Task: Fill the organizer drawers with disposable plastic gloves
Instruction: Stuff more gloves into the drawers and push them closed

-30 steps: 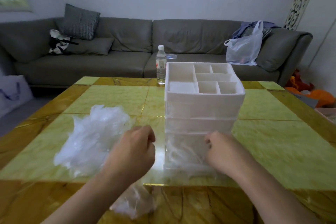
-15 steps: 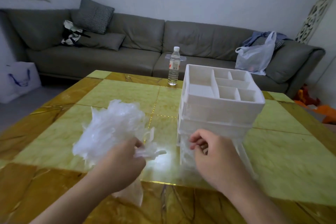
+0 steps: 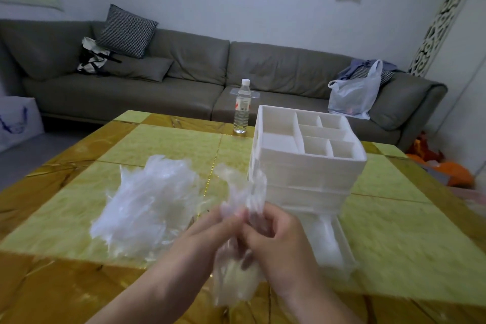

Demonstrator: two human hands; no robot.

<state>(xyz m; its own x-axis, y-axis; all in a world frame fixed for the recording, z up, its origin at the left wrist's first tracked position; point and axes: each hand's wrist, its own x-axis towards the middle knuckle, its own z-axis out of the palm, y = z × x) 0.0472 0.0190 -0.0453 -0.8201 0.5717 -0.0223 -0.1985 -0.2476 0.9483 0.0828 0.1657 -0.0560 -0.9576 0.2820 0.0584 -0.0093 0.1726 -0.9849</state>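
Both hands now meet in front of the organizer (image 3: 307, 166), unlike half a second ago when the left hand (image 3: 210, 234) was at the pile and the right hand (image 3: 273, 242) was at the drawers. Left hand's fingers and right hand's curled fingers pinch one clear glove (image 3: 236, 279) between them, lifted off the table (image 3: 394, 231). Judgement: a glove is picked and being bunched for loading, not in a drawer yet. Organizer is white, stacked, divided tray on top. Bottom drawer (image 3: 331, 244) sticks out toward the hands, looks open; contents blurred, cannot tell. Glove pile (image 3: 147, 208) sits left of the organizer, crumpled, translucent, still large. Held glove is thin, wrinkled, limp, hanging below the hands.
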